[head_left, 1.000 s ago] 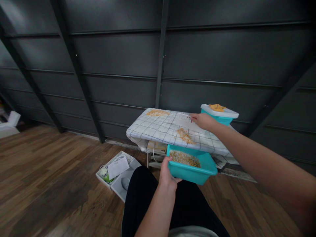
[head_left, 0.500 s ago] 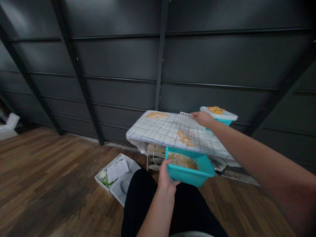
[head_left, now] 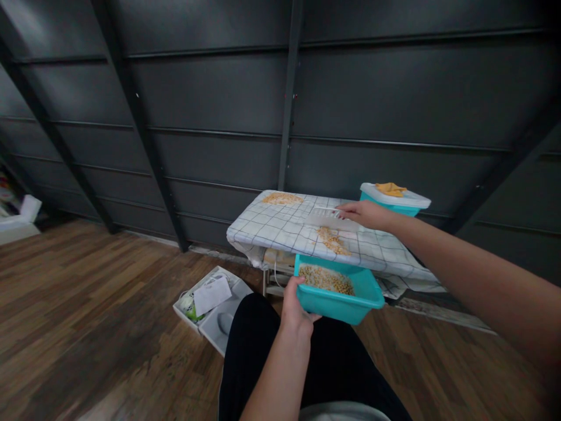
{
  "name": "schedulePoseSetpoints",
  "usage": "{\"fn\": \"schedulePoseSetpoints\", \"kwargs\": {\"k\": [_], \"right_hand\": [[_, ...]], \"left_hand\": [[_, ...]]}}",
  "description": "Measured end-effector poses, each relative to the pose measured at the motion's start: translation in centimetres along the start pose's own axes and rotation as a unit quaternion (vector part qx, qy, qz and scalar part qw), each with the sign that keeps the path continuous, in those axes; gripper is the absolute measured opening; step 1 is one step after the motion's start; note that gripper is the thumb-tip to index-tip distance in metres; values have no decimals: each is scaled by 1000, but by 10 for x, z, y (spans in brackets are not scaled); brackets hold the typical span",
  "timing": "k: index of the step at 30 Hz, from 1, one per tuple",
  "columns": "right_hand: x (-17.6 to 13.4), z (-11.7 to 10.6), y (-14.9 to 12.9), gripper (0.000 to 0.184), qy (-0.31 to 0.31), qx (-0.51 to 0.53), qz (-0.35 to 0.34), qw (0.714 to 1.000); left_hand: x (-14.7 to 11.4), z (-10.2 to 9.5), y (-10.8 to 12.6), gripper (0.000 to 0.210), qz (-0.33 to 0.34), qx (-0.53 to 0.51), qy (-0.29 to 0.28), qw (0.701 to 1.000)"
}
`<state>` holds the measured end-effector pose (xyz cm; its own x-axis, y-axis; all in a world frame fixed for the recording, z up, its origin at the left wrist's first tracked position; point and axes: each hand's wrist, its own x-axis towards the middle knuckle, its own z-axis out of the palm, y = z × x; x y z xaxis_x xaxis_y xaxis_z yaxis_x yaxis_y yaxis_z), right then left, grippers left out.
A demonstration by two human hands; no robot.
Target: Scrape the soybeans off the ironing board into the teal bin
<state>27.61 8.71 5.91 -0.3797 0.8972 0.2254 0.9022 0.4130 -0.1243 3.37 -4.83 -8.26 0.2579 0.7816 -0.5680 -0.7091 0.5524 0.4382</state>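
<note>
My left hand [head_left: 297,307] grips the near left corner of a teal plastic bin [head_left: 339,302], thumb over the rim. The bin is held just below the table's front edge, and yellow kernels [head_left: 326,279] with some whitish grains cover part of its bottom. Above the tabletop, my right hand [head_left: 366,214] is closed on a white slotted plastic scraper [head_left: 329,218], whose exact kind I cannot make out. Beneath and in front of the scraper lies a strip of loose kernels [head_left: 333,241], reaching toward the bin. A second patch of kernels [head_left: 283,199] lies at the table's far left.
A checked white cloth [head_left: 258,225] covers the table. At its back right stands a lidded teal container [head_left: 394,199] with a yellow cloth [head_left: 391,189] on top. An open white box [head_left: 214,310] rests on the wooden floor. Behind rises a dark panelled wall [head_left: 210,99].
My right hand has tilted the scraper and brought it nearer the front strip of kernels. The left hand keeps the bin at the table edge. The view has shifted slightly.
</note>
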Motion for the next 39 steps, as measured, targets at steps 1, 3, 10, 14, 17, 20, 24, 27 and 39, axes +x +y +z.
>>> {"fn": "schedulePoseSetpoints", "kwargs": {"k": [1, 3, 10, 14, 17, 20, 24, 27, 39], "right_hand": [[-2, -1, -3, 40, -3, 4, -5, 1000], [-4, -4, -8, 39, -6, 9, -15, 1000], [-17, -7, -19, 41, -21, 23, -16, 999], [-26, -8, -25, 42, -28, 17, -13, 999], [-32, -8, -29, 46, -34, 18, -10, 999], [-36, -8, -32, 45, -32, 31, -6, 999], [-41, -6, -34, 42, -30, 44, -16, 998], [-43, -6, -35, 42, -30, 49, -24, 998], [-47, -7, -51, 40, -32, 52, -42, 997]], "left_hand": [[0, 0, 0, 37, 1, 0, -2, 1000], [1, -1, -1, 39, 9, -1, -4, 1000], [4, -2, -4, 40, 24, 2, 22, 999], [3, -2, -3, 39, 13, 1, -4, 1000], [2, -2, -2, 40, 13, 7, -10, 1000], [1, -2, -1, 40, 24, 7, 6, 1000], [-1, -1, -1, 41, 23, -4, 12, 1000], [-1, -2, -1, 41, 26, -3, 16, 1000], [6, -1, -3, 39, 16, 10, -7, 1000]]}}
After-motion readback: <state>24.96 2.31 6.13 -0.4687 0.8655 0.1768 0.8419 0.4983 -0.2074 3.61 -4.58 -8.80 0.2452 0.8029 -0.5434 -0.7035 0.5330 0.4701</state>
